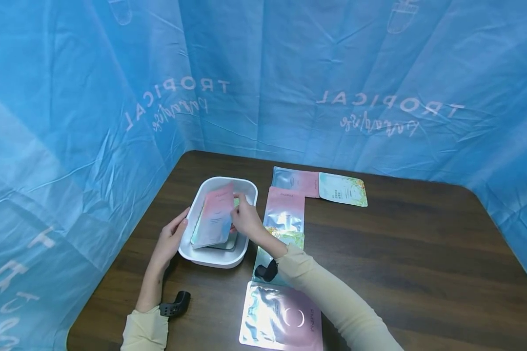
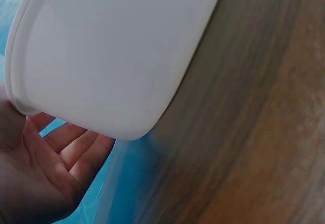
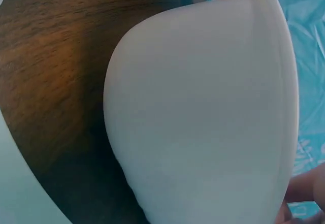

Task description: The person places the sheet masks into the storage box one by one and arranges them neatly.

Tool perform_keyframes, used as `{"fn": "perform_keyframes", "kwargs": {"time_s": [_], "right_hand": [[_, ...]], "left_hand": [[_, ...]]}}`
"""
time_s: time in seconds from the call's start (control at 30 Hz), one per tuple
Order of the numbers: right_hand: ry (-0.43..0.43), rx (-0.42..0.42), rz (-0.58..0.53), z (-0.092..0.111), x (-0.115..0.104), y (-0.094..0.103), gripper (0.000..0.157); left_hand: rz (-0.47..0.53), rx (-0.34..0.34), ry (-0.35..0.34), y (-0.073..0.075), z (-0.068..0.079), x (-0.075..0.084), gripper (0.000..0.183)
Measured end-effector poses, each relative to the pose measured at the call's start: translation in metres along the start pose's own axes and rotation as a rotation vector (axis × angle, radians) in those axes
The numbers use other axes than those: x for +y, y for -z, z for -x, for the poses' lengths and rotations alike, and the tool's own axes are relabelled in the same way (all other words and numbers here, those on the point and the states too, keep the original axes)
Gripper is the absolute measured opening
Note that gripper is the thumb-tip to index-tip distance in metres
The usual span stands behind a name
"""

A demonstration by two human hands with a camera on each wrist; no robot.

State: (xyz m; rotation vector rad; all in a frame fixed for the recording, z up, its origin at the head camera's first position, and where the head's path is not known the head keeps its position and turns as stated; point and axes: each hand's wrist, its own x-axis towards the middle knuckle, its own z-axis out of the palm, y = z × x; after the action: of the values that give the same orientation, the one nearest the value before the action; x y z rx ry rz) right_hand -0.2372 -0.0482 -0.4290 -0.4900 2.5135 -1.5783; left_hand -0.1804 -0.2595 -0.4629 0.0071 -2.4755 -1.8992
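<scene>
A white plastic tub [image 1: 221, 262] stands on the table and holds several flat sheet mask packets. My left hand [image 1: 169, 241] grips its left rim, thumb at the edge and fingers along the outside wall; in the left wrist view the left hand [image 2: 56, 168] shows below the tub's corner. Over the tub's right side, my right hand [image 1: 248, 217] pinches the right edge of a pink-and-blue sheet mask packet [image 1: 217, 214], which leans tilted inside. Green edges of other packets show behind it. In the right wrist view the tub wall [image 3: 198, 102] hides most of the packets.
Right of the tub a column of packets runs toward me, with a wide silver-pink packet [image 1: 281, 317] nearest and a pink-silver packet [image 1: 285, 209] farther up. A green-white packet [image 1: 342, 189] lies at the back. Blue cloth [image 1: 290, 63] hangs behind the table [image 1: 404, 253].
</scene>
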Motion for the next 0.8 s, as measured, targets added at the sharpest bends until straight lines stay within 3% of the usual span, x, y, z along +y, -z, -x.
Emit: {"fn": "perform_keyframes", "kwargs": {"time_s": [0.13, 0.3, 0.43, 0.57, 0.67, 0.8], "right_hand": [[0.015, -0.107, 0.092, 0.002, -0.002, 0.0, 0.064], [0.022, -0.223, 0.244, 0.005, -0.002, 0.001, 0.069], [0.055, -0.231, 0.364, 0.006, -0.003, 0.006, 0.067], [0.123, -0.181, 0.448, 0.006, -0.006, 0.018, 0.057], [0.145, -0.142, 0.38, 0.006, -0.007, 0.035, 0.052], [0.158, -0.055, 0.188, 0.007, 0.004, 0.071, 0.046]], "left_hand": [[0.008, 0.003, -0.005, -0.001, 0.001, 0.001, 0.046], [0.015, 0.003, -0.003, -0.001, 0.001, -0.001, 0.047], [0.008, -0.007, 0.009, -0.001, 0.001, -0.003, 0.047], [0.006, -0.004, 0.019, -0.001, 0.001, -0.002, 0.047], [-0.007, 0.002, 0.019, 0.0, 0.0, -0.001, 0.047], [-0.03, 0.005, 0.02, 0.0, -0.001, 0.0, 0.047]]}}
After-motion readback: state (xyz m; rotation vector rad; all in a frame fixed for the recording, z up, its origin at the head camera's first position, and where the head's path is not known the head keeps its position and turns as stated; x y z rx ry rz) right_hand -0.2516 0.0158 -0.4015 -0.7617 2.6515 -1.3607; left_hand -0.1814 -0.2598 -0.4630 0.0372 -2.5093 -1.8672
